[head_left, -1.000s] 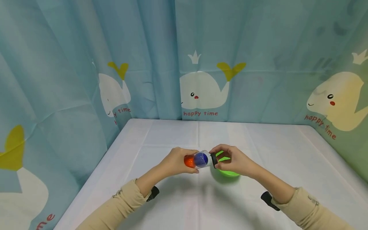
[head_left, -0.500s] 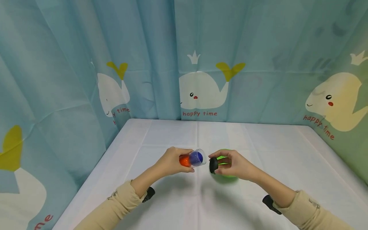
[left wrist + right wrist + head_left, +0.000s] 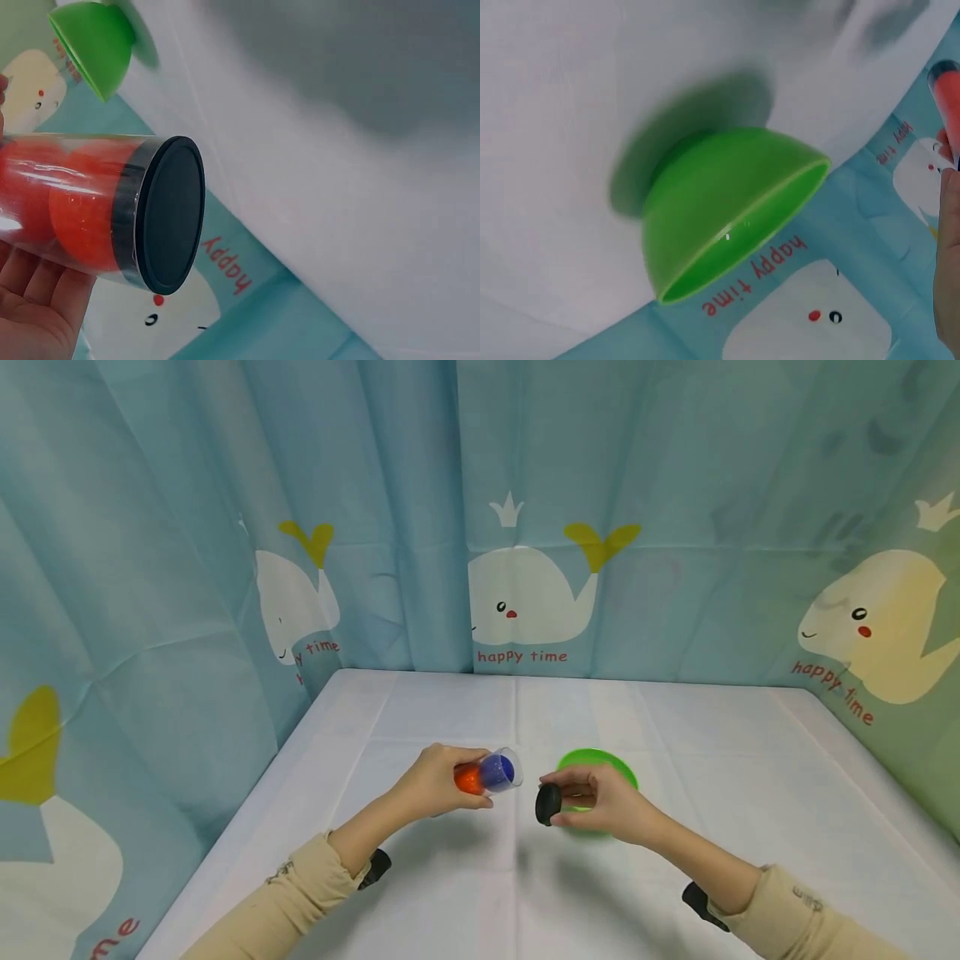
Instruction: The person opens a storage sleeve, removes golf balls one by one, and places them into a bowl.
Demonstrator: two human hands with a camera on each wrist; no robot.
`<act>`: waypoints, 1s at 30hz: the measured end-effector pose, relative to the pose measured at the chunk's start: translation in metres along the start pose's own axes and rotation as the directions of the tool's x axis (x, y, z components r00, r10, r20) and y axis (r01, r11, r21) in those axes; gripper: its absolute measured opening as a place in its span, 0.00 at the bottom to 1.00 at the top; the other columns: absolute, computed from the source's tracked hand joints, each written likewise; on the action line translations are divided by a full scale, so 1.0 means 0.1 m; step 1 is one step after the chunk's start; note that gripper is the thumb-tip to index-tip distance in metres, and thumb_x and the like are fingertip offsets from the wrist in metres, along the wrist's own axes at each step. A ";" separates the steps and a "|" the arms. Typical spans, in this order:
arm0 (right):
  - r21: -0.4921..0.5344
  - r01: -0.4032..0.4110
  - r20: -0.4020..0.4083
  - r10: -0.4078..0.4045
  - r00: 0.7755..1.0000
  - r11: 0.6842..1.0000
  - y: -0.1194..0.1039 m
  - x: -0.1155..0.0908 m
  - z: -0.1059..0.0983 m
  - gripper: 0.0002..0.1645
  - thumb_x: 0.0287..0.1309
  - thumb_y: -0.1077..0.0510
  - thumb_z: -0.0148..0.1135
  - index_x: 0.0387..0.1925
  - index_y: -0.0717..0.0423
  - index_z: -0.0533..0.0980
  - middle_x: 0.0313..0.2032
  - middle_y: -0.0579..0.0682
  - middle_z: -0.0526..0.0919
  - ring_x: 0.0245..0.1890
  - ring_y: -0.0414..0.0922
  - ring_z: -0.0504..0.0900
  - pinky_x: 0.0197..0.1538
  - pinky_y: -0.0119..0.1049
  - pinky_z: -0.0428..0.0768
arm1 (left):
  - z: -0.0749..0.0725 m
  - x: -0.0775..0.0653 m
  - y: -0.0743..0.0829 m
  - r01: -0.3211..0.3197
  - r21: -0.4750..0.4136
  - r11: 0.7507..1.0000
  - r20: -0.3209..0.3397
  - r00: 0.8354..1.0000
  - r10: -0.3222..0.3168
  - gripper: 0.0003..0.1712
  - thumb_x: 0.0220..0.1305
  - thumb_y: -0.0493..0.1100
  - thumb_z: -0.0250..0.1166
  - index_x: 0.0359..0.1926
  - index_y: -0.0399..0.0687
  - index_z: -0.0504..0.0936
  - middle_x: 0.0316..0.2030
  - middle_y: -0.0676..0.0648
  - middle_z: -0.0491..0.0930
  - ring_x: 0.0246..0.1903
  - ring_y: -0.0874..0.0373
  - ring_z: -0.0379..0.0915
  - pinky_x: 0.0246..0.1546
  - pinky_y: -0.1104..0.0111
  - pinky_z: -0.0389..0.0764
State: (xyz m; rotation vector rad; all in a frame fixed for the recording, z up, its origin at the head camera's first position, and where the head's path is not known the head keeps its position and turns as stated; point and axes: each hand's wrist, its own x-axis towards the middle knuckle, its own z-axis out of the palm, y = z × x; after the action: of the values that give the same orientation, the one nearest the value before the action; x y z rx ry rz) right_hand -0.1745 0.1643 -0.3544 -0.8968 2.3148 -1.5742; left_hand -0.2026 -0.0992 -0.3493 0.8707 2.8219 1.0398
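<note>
My left hand (image 3: 431, 785) grips a clear plastic tube (image 3: 514, 758), tipped on its side with its open mouth facing right. An orange ball (image 3: 469, 779) sits deeper inside and a blue ball (image 3: 496, 772) nearer the mouth. The left wrist view shows the tube's black base (image 3: 174, 217) and orange-red balls (image 3: 84, 202) behind the clear wall. My right hand (image 3: 617, 806) pinches a black round lid (image 3: 548, 804) between thumb and fingers, a short gap from the mouth. Behind that hand stands a green bowl (image 3: 720, 180), partly covered by it in the head view.
A white cloth covers the table (image 3: 420, 710). Blue curtains (image 3: 675, 593) printed with whales close off the back and both sides. The bowl stands right of the table's middle, its opening facing up.
The lid has come off the tube's mouth. My left hand has drawn the tube leftward, and my right hand has lowered the lid slightly, uncovering more of the green bowl.
</note>
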 end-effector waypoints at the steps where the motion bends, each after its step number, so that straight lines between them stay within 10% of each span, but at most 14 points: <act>1: -0.005 -0.006 0.001 0.006 1.000 1.000 0.01 0.00 0.02 0.27 0.49 0.67 0.67 0.49 0.78 0.72 0.47 0.72 0.77 0.44 0.39 0.83 0.50 0.33 0.80 | 0.00 0.00 -0.01 0.008 -0.005 1.000 -0.001 1.000 -0.008 0.35 0.44 0.45 0.77 0.55 0.39 0.79 0.48 0.43 0.83 0.43 0.54 0.79 0.45 0.64 0.81; 6: -0.021 -0.043 0.001 0.043 0.999 0.999 0.05 0.01 0.12 0.26 0.49 0.65 0.68 0.50 0.75 0.73 0.48 0.68 0.78 0.47 0.53 0.82 0.51 0.34 0.80 | 0.01 -0.01 -0.05 0.010 -0.009 1.000 -0.010 1.000 -0.010 0.33 0.44 0.44 0.77 0.53 0.40 0.80 0.46 0.44 0.83 0.42 0.54 0.79 0.46 0.63 0.81; 30: 0.016 -0.077 0.001 0.077 0.997 0.997 0.32 0.10 0.50 0.27 0.47 0.68 0.69 0.49 0.79 0.72 0.47 0.70 0.79 0.47 0.58 0.82 0.51 0.38 0.80 | 0.00 0.02 -0.07 0.011 -0.013 1.000 -0.038 0.999 -0.012 0.35 0.43 0.43 0.77 0.54 0.37 0.79 0.47 0.42 0.83 0.42 0.53 0.80 0.46 0.62 0.81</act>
State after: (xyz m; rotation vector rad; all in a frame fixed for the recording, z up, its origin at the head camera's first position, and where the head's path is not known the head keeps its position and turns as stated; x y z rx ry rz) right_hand -0.1705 0.1275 -0.4017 -0.7949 2.3037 -1.5591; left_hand -0.2076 -0.1029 -0.3531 0.8416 2.8444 1.0842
